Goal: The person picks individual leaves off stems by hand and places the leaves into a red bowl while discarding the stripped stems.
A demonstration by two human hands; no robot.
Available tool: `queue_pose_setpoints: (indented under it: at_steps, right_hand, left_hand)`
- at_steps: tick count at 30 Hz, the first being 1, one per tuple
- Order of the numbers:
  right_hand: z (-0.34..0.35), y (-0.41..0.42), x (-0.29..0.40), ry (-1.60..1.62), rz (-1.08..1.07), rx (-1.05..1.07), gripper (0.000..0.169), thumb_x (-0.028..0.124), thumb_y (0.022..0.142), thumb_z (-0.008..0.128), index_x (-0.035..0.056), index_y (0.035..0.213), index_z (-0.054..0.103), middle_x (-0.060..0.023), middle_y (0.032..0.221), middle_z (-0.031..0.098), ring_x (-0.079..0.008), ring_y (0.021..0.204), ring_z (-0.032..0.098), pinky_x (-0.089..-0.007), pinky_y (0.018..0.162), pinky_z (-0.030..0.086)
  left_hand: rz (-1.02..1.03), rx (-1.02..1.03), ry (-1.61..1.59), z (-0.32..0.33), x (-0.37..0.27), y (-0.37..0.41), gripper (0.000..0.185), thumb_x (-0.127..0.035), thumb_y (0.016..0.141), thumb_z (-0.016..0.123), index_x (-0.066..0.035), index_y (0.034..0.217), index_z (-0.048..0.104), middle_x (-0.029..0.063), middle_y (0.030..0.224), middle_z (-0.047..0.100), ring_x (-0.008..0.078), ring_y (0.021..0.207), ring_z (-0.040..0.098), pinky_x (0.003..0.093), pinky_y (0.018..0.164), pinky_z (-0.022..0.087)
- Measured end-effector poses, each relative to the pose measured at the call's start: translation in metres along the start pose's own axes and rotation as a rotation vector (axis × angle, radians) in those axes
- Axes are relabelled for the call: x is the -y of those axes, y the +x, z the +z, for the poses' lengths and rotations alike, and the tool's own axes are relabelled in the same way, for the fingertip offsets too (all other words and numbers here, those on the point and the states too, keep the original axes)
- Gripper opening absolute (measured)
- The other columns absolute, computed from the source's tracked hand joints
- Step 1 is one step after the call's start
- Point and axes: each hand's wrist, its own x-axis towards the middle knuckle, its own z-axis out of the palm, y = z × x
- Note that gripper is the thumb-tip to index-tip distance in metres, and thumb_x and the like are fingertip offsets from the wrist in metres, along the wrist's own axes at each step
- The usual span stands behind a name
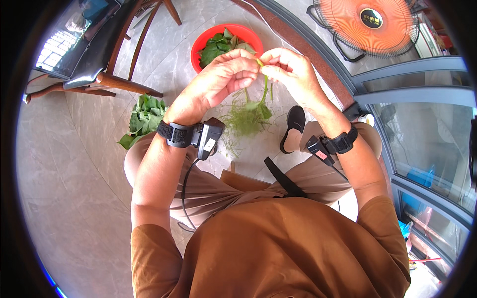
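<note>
My left hand (233, 72) and my right hand (288, 70) meet fingertip to fingertip, pinching a thin green leaf stem (265, 87) between them. The stem hangs down from the fingers, with a small green leaf (264, 111) at its lower part. Just beyond the hands, a red plastic basin (257, 35) on the floor holds green leaves (216, 46); my left hand hides part of its near rim. Below the hands, a loose heap of thin green strands and stems (244, 121) lies on the floor between my feet.
A pile of leafy greens (145, 117) lies on the tiled floor (74, 156) left of my knee. A wooden chair (126, 83) with a black seat stands at upper left. To the right are an orange fan (369, 26) and a glass door (425, 138). My shoe (295, 121) is near the heap.
</note>
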Motion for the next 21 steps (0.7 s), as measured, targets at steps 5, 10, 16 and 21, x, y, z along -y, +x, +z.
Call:
queue_pose_setpoints:
  at_steps: [5,10,16,21]
  right_hand:
    - [0.001,0.0,-0.005,0.031,-0.027,-0.03,0.015,0.005,0.087,0.062,0.0022,0.101,0.063,-0.0019,0.088,0.066,-0.0063,0.075,0.059,-0.0214,0.067,0.048]
    - [0.0,0.003,-0.007,0.091,-0.065,-0.038,0.016,0.005,0.087,0.061,0.0016,0.102,0.063,-0.0016,0.089,0.065,-0.0063,0.077,0.059,-0.022,0.068,0.048]
    - [-0.005,0.004,-0.007,0.11,-0.016,-0.009,0.012,0.012,0.089,0.061,0.005,0.098,0.062,0.0011,0.088,0.063,-0.0056,0.077,0.057,-0.0203,0.068,0.044]
    - [-0.017,0.008,-0.006,0.159,0.034,-0.076,0.009,0.015,0.091,0.058,0.0085,0.096,0.061,0.0007,0.095,0.063,-0.006,0.086,0.056,-0.0197,0.072,0.041]
  left_hand:
    - [-0.005,0.014,-0.046,0.001,0.001,0.002,0.005,-0.009,0.088,0.063,-0.008,0.092,0.063,-0.0022,0.083,0.064,0.0051,0.077,0.062,0.0178,0.069,0.052]
    - [-0.023,-0.019,-0.085,0.004,0.003,0.0,0.004,-0.009,0.086,0.064,-0.008,0.089,0.062,-0.0013,0.082,0.064,0.0056,0.075,0.062,0.018,0.068,0.052]
    - [-0.019,-0.049,-0.043,0.003,0.002,0.0,0.005,-0.01,0.085,0.065,-0.009,0.089,0.062,-0.0013,0.083,0.064,0.0058,0.076,0.062,0.0182,0.068,0.052]
    - [-0.009,-0.101,0.052,0.0,0.004,0.0,0.006,-0.011,0.085,0.065,-0.008,0.09,0.063,-0.0021,0.082,0.064,0.0048,0.074,0.061,0.0176,0.067,0.052]
